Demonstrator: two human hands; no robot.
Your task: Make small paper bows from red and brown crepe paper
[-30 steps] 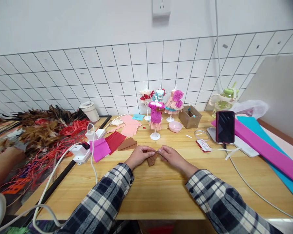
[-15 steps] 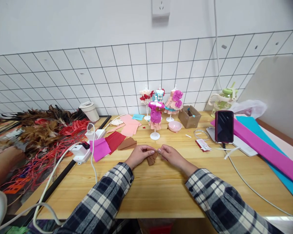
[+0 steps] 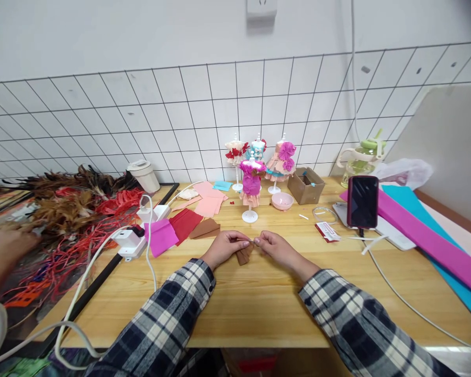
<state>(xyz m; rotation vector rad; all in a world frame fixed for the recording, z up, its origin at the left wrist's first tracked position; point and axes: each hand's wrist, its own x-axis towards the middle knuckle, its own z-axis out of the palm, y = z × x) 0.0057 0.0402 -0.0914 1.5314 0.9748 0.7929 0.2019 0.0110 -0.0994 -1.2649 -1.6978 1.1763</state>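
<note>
My left hand (image 3: 226, 247) pinches a small piece of brown crepe paper (image 3: 243, 256) by its upper edge. The paper is pleated and hangs below the fingertips, just above the wooden table. Close beside it, my right hand (image 3: 273, 246) is closed in a pinch at the paper's right end. Something thin seems to run between the two sets of fingertips, too small to name. Behind my hands, a miniature dress form (image 3: 251, 183) wears a magenta and peach paper dress. Flat brown paper (image 3: 205, 229) lies left of my left hand, overlapping red paper (image 3: 185, 225).
More small dress forms (image 3: 280, 159) stand near the wall, with a pink bowl (image 3: 282, 201) and cardboard box (image 3: 312, 188). A phone (image 3: 363, 201) stands right. Left are magenta paper (image 3: 160, 238), a power strip (image 3: 131, 246), cables, feathers (image 3: 58, 201) and another person's hand (image 3: 11, 243).
My hands keep nearly the same pinch on the brown paper. The view has shifted slightly, and the other person's hand at the left has moved a little.
</note>
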